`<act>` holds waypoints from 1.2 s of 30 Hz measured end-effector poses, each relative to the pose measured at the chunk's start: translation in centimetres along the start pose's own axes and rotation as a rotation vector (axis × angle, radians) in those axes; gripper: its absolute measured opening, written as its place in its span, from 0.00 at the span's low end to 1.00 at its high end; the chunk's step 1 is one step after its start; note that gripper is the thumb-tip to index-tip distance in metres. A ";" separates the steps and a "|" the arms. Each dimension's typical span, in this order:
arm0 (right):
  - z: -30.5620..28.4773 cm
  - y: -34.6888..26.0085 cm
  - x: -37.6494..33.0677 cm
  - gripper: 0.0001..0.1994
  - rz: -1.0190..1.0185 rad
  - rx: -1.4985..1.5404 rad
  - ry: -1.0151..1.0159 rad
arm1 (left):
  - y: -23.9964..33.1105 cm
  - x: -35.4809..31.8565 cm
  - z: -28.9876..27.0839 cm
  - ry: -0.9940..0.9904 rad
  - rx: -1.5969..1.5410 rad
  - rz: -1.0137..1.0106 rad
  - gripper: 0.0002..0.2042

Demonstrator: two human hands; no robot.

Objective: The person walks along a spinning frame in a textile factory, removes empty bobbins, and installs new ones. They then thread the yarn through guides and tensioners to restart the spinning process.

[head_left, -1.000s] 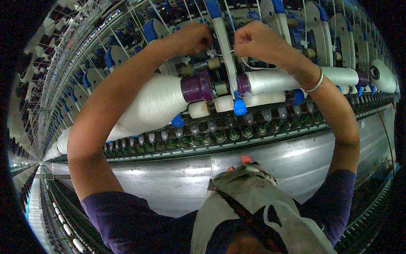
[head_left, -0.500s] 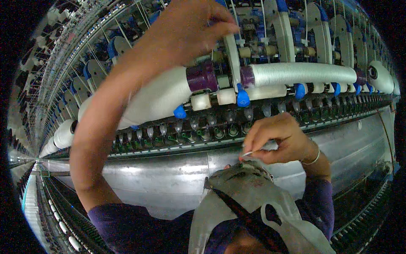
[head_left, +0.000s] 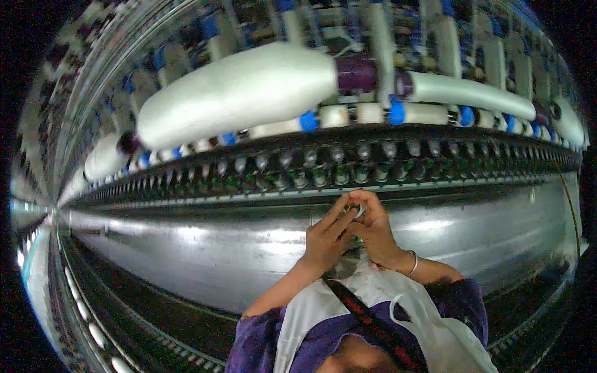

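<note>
Left hand (head_left: 324, 239), down from the large white yarn bobbin (head_left: 239, 93), is now meeting right hand (head_left: 375, 231), fingers together pinching a small pale piece (head_left: 356, 210) — joining appears underway.

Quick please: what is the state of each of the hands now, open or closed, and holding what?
Left hand: fingers curled, pinching something small against the right hand; what it is cannot be told.
Right hand: closed around the same small, unidentifiable thing.

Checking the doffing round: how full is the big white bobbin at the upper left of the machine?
Full: the big white bobbin bulges thick with yarn, far fatter than the slim white bobbin beside it.
</note>
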State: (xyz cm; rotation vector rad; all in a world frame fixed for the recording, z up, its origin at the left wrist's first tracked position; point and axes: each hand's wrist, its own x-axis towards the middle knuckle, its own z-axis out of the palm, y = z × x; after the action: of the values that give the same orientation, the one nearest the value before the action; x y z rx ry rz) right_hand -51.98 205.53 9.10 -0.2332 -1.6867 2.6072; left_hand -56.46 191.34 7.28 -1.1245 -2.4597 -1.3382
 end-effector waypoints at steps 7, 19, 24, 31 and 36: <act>2.9 5.5 -1.0 0.48 0.256 0.487 -0.213 | -5.8 -8.5 -0.6 0.117 -0.654 -0.270 0.12; -10.0 15.5 -3.5 0.17 0.019 -1.362 -0.383 | -19.8 -22.9 4.2 -0.822 -0.788 -0.649 0.05; -18.3 20.7 -8.9 0.17 0.463 -1.509 -0.275 | -18.9 -23.3 5.1 -0.864 -0.834 -0.777 0.10; -21.2 25.6 -8.0 0.18 0.637 -1.393 -0.378 | -17.7 -19.9 3.9 -0.962 -0.544 -0.580 0.20; -21.9 25.6 -2.9 0.19 0.673 -1.464 -0.566 | -14.9 -15.9 7.1 -0.366 -0.212 -0.399 0.26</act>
State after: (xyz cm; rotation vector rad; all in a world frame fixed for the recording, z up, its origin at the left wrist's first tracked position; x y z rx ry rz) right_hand -44.57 214.47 -22.66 -0.0431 -3.8920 0.9875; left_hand -53.32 183.11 -13.87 -1.0333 -2.9891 -1.6606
